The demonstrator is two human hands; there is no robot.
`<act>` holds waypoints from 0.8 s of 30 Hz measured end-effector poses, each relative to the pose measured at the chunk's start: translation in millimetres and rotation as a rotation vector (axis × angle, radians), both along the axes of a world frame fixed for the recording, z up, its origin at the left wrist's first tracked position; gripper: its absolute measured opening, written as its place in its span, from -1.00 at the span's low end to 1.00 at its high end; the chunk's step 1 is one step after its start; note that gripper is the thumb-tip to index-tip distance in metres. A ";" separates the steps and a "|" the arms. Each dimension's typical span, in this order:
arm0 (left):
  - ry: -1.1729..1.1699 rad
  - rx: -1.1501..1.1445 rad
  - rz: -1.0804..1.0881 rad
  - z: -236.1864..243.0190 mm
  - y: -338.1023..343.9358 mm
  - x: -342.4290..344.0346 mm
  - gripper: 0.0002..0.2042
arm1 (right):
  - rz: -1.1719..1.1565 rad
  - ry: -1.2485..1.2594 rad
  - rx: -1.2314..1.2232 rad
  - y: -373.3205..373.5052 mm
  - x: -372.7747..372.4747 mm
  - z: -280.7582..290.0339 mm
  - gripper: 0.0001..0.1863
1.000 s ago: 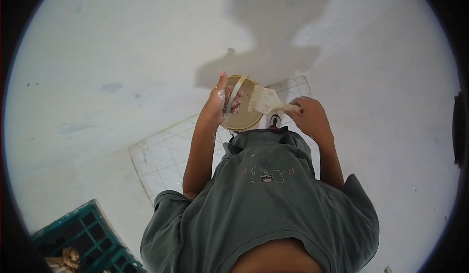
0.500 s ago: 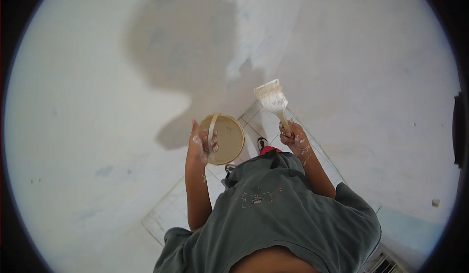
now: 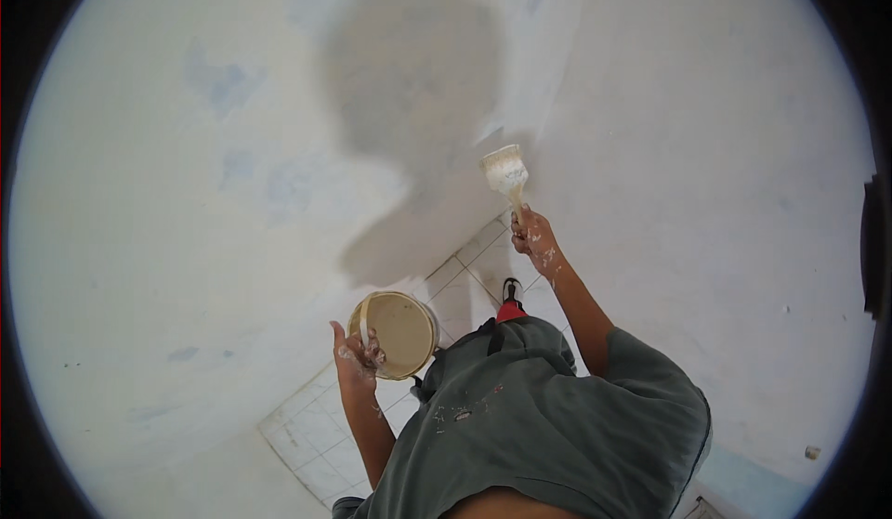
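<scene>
The round cream bucket had shifted lower in frame, left hand curling fingers around its pale strap, presumably for steadiness, right hand gripping a white-caked paintbrush

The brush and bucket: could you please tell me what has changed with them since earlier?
The brush has moved away from the bucket, turning from leftward to upward in view. The bucket is lower and farther left. The right hand still holds the brush, the left hand the bucket.
</scene>
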State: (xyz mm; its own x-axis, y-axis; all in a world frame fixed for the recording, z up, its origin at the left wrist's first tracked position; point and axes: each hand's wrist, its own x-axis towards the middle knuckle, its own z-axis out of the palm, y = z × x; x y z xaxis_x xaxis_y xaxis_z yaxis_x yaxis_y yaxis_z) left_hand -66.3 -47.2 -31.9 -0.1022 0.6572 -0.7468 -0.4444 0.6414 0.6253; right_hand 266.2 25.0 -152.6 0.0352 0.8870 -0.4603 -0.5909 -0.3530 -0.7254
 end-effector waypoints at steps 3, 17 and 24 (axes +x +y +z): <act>0.036 -0.041 0.123 -8.3 2.9 9.2 -0.39 | 0.085 0.000 -0.116 21.9 12.1 -14.3 -0.62; 0.048 -0.025 0.265 -13.4 -1.5 28.2 -0.42 | 0.141 -0.063 -0.216 32.1 52.2 -44.8 -0.60; 0.027 0.009 0.191 -12.1 -1.9 23.3 -0.40 | 0.183 -0.050 -0.194 21.5 34.9 -30.5 -0.59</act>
